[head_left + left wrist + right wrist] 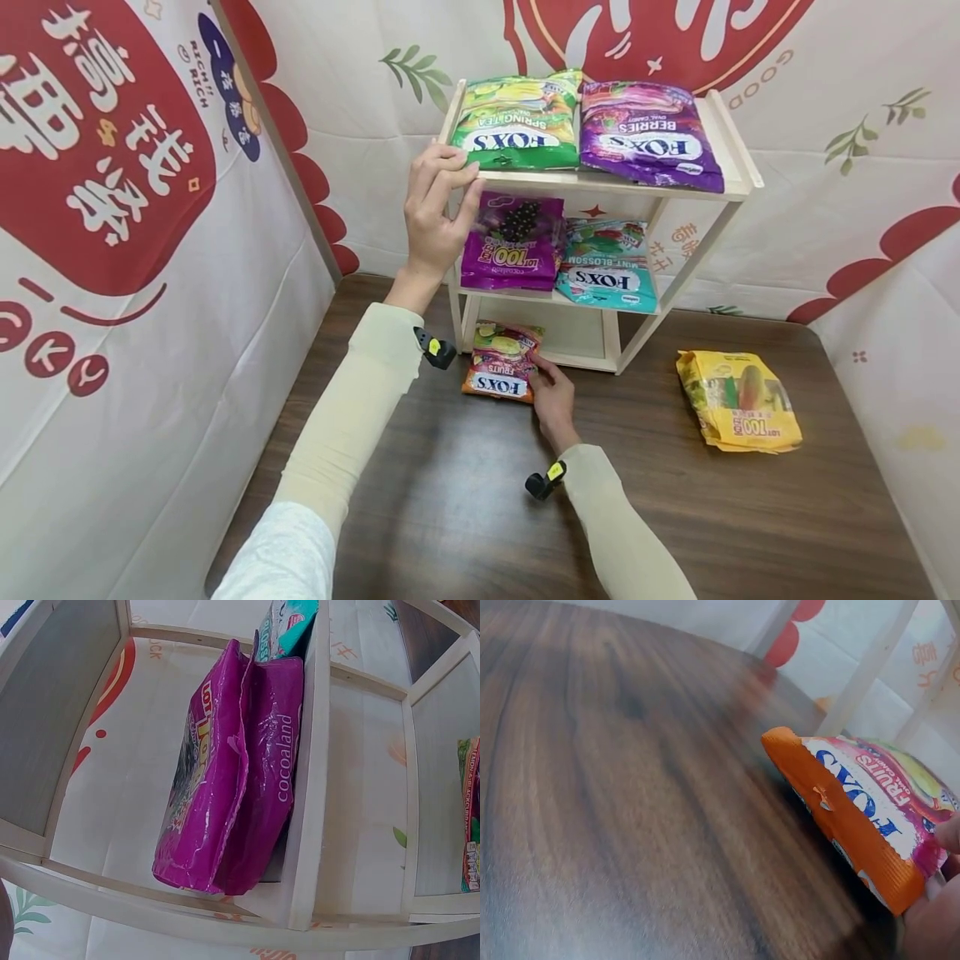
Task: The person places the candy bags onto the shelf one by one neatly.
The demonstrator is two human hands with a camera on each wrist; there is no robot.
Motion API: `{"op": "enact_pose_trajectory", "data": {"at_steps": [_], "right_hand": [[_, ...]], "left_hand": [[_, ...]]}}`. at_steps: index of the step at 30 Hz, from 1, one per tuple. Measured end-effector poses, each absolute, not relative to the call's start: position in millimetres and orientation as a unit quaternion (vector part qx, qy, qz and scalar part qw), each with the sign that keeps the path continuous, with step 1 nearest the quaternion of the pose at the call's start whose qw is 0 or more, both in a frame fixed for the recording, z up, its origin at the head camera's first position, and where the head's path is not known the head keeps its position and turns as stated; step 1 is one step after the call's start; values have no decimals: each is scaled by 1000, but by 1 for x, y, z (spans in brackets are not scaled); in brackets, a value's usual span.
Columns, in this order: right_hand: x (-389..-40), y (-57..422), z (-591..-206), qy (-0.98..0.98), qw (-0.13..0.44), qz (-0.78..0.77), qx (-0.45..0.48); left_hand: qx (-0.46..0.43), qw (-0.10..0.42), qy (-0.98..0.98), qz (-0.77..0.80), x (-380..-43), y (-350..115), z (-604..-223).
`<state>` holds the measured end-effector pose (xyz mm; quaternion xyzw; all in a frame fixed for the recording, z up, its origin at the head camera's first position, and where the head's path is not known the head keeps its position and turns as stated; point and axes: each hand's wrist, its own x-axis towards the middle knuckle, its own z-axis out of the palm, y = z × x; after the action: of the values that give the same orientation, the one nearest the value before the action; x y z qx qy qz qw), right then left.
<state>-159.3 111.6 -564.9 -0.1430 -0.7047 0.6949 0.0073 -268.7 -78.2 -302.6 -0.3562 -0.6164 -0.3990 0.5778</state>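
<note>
My left hand (pixel 438 204) grips the top left corner of a small wooden shelf (pixel 615 185), its fingers bent over the board beside a green candy bag (pixel 517 125). Down at the shelf's foot, my right hand (pixel 553 398) pinches the right edge of an orange Fox's Fruits candy bag (pixel 501 362). In the right wrist view this candy bag (pixel 877 802) tilts over the table, with fingertips at its corner. A purple cocoaland bag (pixel 262 772) stands on the middle level, leaning back; beside it is a teal Mint Blossom bag (pixel 607 265).
A purple Berries bag (pixel 648 133) lies on the top level, right of the green one. On the brown table (pixel 450 500) a yellow bag (pixel 738 400) lies to the right of the shelf. Printed white cloth (pixel 360 167) hangs behind and at both sides.
</note>
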Motion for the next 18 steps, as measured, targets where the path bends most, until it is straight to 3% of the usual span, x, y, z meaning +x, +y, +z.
{"op": "enact_pose_trajectory", "data": {"at_steps": [10,18], "right_hand": [[-153,114,-572,-810,15,585,-35],[-141,110,-560,-916,131,364,106]], "left_hand": [[-357,580,-611,-403,-268,-79,-302],[-355,576,-618,-400,-267,-78,-302]]}}
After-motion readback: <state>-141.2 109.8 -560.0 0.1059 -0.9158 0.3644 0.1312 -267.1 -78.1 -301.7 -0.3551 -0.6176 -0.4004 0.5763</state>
